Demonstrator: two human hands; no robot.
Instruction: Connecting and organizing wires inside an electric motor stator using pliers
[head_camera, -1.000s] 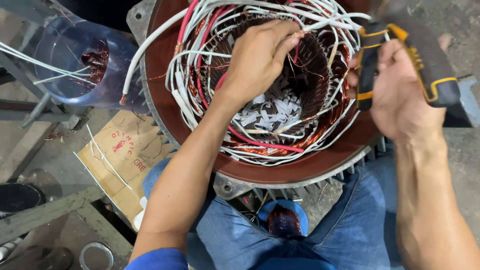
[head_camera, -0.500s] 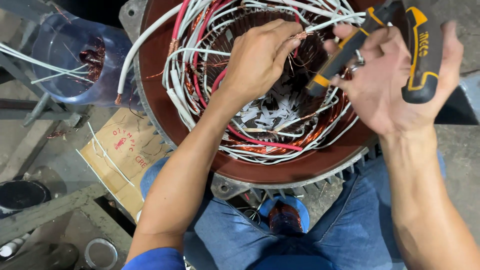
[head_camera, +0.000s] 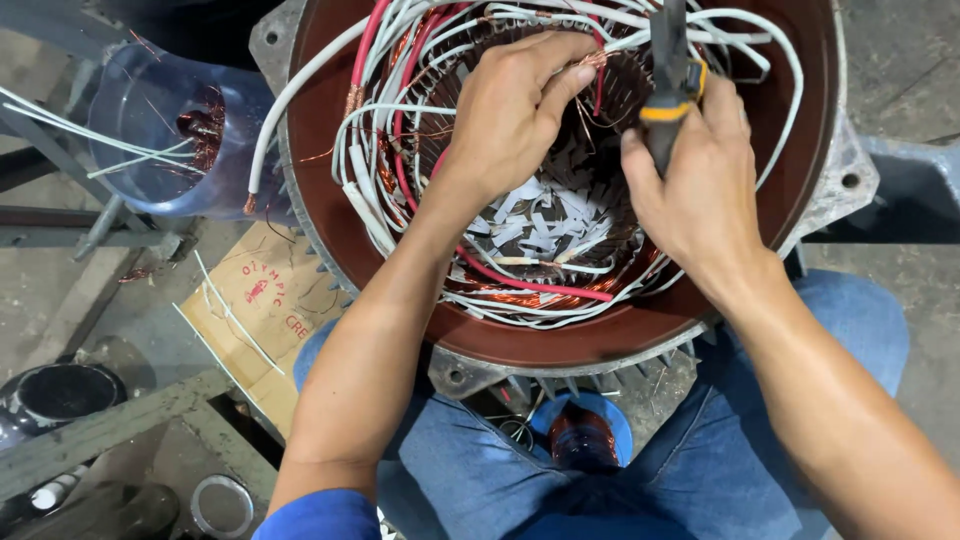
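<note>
My right hand (head_camera: 700, 190) grips the pliers (head_camera: 668, 90) over the motor (head_camera: 560, 345) on my lap, my left hand (head_camera: 510, 115) pinches a bare copper wire end (head_camera: 592, 62) inside; I should steady it and bite only the tip

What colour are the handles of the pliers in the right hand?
Black with yellow-orange trim on the pliers, gripped by the right hand; head view.

Bright, even overhead light, soft shadows, sharp centre, slight wide-angle stretching at edges.
</note>
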